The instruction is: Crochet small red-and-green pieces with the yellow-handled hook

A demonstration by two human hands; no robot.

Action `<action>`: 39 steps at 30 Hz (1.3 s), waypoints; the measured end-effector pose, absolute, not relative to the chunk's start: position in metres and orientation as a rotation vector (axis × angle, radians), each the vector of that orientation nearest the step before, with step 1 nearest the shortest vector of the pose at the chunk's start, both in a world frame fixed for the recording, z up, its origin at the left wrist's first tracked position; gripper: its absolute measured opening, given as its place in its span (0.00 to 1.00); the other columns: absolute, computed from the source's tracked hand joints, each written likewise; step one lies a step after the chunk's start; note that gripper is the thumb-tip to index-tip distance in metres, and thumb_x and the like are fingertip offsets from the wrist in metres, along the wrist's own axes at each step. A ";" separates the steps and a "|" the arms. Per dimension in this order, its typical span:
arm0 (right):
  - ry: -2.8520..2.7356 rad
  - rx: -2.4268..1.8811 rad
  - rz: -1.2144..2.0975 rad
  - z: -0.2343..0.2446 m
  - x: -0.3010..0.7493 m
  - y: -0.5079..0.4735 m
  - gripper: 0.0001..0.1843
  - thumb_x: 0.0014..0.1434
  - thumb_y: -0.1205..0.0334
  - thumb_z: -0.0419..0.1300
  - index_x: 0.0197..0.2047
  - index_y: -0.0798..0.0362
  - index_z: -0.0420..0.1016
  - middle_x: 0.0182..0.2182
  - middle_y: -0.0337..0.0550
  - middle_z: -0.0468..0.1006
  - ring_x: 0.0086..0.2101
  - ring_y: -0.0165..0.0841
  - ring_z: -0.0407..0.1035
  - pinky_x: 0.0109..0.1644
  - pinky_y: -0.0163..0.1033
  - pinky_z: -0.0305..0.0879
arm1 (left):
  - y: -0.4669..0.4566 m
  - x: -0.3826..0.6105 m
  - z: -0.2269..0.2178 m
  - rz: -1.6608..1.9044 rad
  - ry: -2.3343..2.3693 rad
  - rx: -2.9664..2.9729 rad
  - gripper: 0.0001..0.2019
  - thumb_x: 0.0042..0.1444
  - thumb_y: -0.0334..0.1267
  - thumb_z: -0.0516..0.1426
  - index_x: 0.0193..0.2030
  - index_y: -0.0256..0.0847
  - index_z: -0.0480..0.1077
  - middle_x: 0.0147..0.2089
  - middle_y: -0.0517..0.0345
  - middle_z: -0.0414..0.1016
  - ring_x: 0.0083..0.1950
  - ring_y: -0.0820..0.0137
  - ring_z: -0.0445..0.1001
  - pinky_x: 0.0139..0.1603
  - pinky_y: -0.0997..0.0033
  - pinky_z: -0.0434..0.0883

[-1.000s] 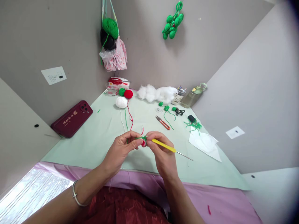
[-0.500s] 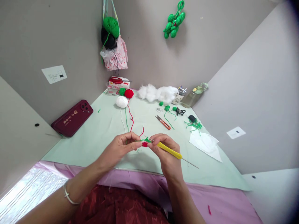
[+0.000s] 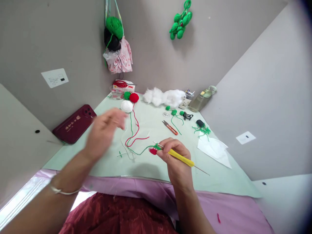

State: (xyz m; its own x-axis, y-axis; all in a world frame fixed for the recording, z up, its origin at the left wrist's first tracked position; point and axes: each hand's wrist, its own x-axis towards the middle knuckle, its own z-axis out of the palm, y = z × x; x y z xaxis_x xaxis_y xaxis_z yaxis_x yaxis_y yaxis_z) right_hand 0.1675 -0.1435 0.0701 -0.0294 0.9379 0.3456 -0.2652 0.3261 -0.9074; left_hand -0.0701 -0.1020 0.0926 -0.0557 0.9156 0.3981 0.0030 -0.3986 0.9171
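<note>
My right hand [image 3: 177, 156] grips a yellow-handled crochet hook [image 3: 181, 158] together with a small red and green crochet piece [image 3: 153, 150]. Green yarn [image 3: 140, 153] trails from that piece across the table towards the yarn balls. My left hand [image 3: 104, 130] is raised over the table's left part, apart from the crochet piece and smeared by motion, so its fingers are unclear. Beyond it lie a white yarn ball [image 3: 127, 106], a red yarn ball [image 3: 134, 97] and a green yarn ball [image 3: 127, 95]. Loose red yarn [image 3: 136, 139] lies between my hands.
Orange thread snips [image 3: 170, 127] lie beyond my right hand. White stuffing [image 3: 163, 97], a pen cup [image 3: 186, 100] and a water bottle [image 3: 202, 99] line the back. A dark red phone [image 3: 74, 124] leans at left; white paper [image 3: 214, 149] lies right.
My left hand has let go of the crochet piece and the green yarn and moved up and left. The right hand, still holding hook and piece, has shifted slightly right.
</note>
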 end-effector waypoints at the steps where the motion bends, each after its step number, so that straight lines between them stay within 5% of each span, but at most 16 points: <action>1: -1.219 -0.726 1.118 0.071 0.167 -0.144 0.10 0.55 0.67 0.76 0.30 0.48 0.80 0.33 0.34 0.80 0.35 0.28 0.75 0.38 0.34 0.73 | -0.106 -0.052 0.090 1.421 0.904 1.458 0.27 0.67 0.61 0.57 0.25 0.42 0.68 0.27 0.62 0.63 0.38 0.67 0.72 0.51 0.65 0.73; 5: -1.201 -0.742 1.097 0.070 0.166 -0.144 0.11 0.55 0.67 0.76 0.29 0.49 0.79 0.32 0.35 0.79 0.34 0.28 0.74 0.38 0.35 0.73 | -0.122 -0.021 0.105 1.003 0.387 1.005 0.30 0.68 0.64 0.52 0.25 0.43 0.64 0.26 0.66 0.53 0.22 0.75 0.51 0.22 0.71 0.72; 7: -1.170 -0.752 1.108 0.066 0.166 -0.144 0.11 0.55 0.67 0.76 0.29 0.49 0.78 0.32 0.35 0.78 0.33 0.29 0.74 0.39 0.37 0.74 | -0.130 -0.026 0.122 1.225 0.350 0.796 0.26 0.71 0.60 0.52 0.31 0.43 0.72 0.29 0.62 0.62 0.23 0.75 0.57 0.19 0.78 0.68; 9: -1.140 -0.751 1.127 0.062 0.165 -0.145 0.11 0.55 0.66 0.76 0.29 0.49 0.78 0.32 0.35 0.78 0.34 0.29 0.74 0.41 0.39 0.76 | -0.137 -0.034 0.134 1.516 0.375 0.718 0.27 0.74 0.59 0.46 0.37 0.47 0.78 0.35 0.58 0.72 0.31 0.73 0.70 0.32 0.75 0.78; 11: -1.115 -0.737 1.127 0.060 0.163 -0.147 0.11 0.56 0.66 0.76 0.30 0.49 0.78 0.33 0.34 0.78 0.34 0.29 0.75 0.43 0.40 0.77 | -0.140 -0.038 0.132 1.717 0.413 0.845 0.33 0.74 0.61 0.42 0.31 0.50 0.79 0.40 0.58 0.78 0.45 0.67 0.78 0.56 0.60 0.79; 13: -1.098 -0.713 1.097 0.061 0.161 -0.149 0.10 0.57 0.67 0.75 0.30 0.48 0.79 0.33 0.34 0.78 0.34 0.29 0.75 0.43 0.40 0.78 | -0.139 -0.037 0.116 1.804 0.527 1.244 0.36 0.73 0.61 0.43 0.20 0.49 0.76 0.38 0.57 0.81 0.56 0.60 0.77 0.74 0.48 0.64; 16: -1.106 -0.684 1.039 0.064 0.159 -0.151 0.10 0.58 0.69 0.74 0.30 0.48 0.79 0.32 0.34 0.79 0.34 0.30 0.76 0.42 0.40 0.78 | -0.138 -0.030 0.084 1.606 0.955 1.915 0.20 0.69 0.52 0.58 0.28 0.51 0.83 0.45 0.57 0.86 0.66 0.53 0.72 0.81 0.41 0.32; 18: -1.136 -0.671 0.998 0.065 0.158 -0.151 0.10 0.59 0.70 0.73 0.31 0.47 0.79 0.32 0.35 0.79 0.36 0.30 0.76 0.42 0.39 0.77 | -0.140 -0.023 0.069 1.435 1.082 1.828 0.09 0.66 0.47 0.63 0.44 0.51 0.86 0.56 0.54 0.84 0.72 0.51 0.66 0.80 0.41 0.39; 20: -1.183 -0.670 0.942 0.064 0.157 -0.151 0.10 0.59 0.71 0.72 0.31 0.47 0.80 0.31 0.35 0.79 0.38 0.31 0.76 0.43 0.38 0.76 | -0.144 -0.015 0.063 1.289 1.008 1.545 0.13 0.66 0.46 0.63 0.54 0.52 0.83 0.60 0.54 0.82 0.68 0.54 0.69 0.75 0.47 0.56; 23: -1.270 -0.706 0.894 0.063 0.157 -0.151 0.09 0.60 0.71 0.71 0.33 0.47 0.80 0.33 0.36 0.78 0.39 0.31 0.74 0.44 0.36 0.72 | -0.150 -0.004 0.064 1.236 0.840 1.112 0.12 0.64 0.46 0.66 0.53 0.53 0.83 0.51 0.58 0.83 0.52 0.63 0.76 0.60 0.61 0.69; 26: -1.383 -0.715 0.949 0.063 0.159 -0.151 0.03 0.64 0.64 0.69 0.40 0.46 0.82 0.39 0.39 0.79 0.42 0.32 0.74 0.47 0.38 0.72 | -0.153 0.001 0.067 1.251 0.768 0.859 0.12 0.59 0.43 0.70 0.49 0.50 0.85 0.42 0.60 0.81 0.40 0.70 0.71 0.50 0.68 0.68; 30: -1.362 -0.734 0.975 0.064 0.159 -0.153 0.05 0.68 0.59 0.65 0.46 0.45 0.82 0.39 0.39 0.80 0.40 0.32 0.75 0.45 0.38 0.74 | -0.153 -0.002 0.072 1.207 0.690 0.778 0.17 0.56 0.40 0.72 0.53 0.48 0.84 0.38 0.60 0.78 0.43 0.70 0.73 0.52 0.68 0.66; 39: -1.196 -0.664 1.141 0.062 0.159 -0.148 0.06 0.57 0.56 0.76 0.36 0.46 0.86 0.31 0.38 0.80 0.31 0.30 0.72 0.34 0.36 0.70 | -0.157 -0.005 0.077 1.105 0.649 0.765 0.18 0.53 0.39 0.74 0.50 0.46 0.79 0.32 0.64 0.74 0.30 0.75 0.61 0.31 0.72 0.56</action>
State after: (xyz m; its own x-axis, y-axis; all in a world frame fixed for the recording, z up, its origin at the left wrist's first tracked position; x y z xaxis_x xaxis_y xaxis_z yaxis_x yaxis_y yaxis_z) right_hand 0.1594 -0.1481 0.0616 -0.0406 0.9290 0.3679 -0.3240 0.3361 -0.8843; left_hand -0.0047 -0.1566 0.0774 0.3208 0.9435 -0.0834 -0.5328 0.2525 0.8077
